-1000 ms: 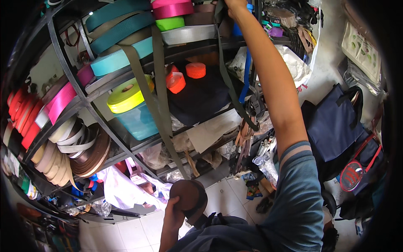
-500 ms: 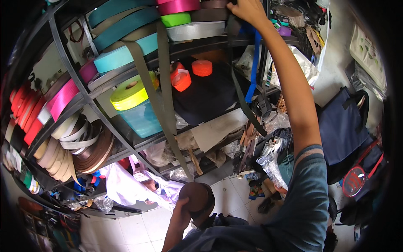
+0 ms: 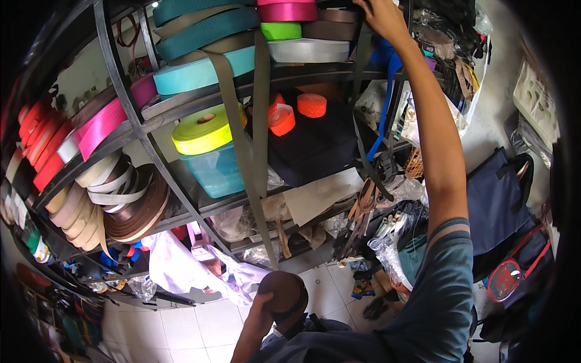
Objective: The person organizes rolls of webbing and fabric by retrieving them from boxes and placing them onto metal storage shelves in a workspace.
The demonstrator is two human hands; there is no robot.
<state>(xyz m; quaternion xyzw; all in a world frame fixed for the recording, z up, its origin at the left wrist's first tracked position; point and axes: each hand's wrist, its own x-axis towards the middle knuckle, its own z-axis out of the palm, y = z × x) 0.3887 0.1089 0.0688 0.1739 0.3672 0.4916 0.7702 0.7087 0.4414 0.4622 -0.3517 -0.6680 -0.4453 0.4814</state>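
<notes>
My left hand grips a brown roll of webbing low in front of my body, its flat round side showing. My right arm is stretched up to the top shelf. There my right hand is closed beside a dark hanging strap; its fingertips are partly cut off by the upper edge, and what they hold is hidden. Left of it lie stacked webbing rolls: brown, silver-grey, lime green, pink and teal. Two olive straps hang down from the stack.
A black metal rack spans the view. Lower shelves hold a neon yellow roll, a teal bin, orange rolls and brown and beige coils. A navy bag stands at the right. White cloth spills toward the tiled floor.
The view has shifted, so the shelves sit farther right in the picture. My right hand has stayed at the top shelf, and my left hand still holds the brown webbing roll.
</notes>
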